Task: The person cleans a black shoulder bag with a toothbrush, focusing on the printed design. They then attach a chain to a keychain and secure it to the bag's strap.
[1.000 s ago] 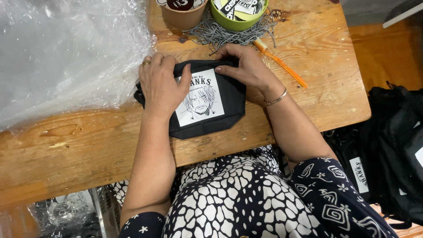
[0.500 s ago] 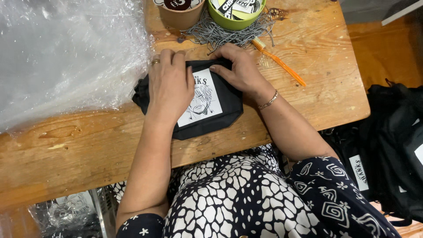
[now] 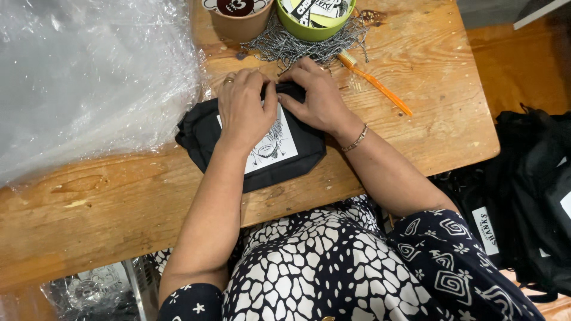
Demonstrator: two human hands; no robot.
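Bright, even overhead light; soft short shadows under the hands. White glare on the plastic sheet point(image 3: 89, 71) at left. Sharp focus throughout, slight stretching toward the edges.
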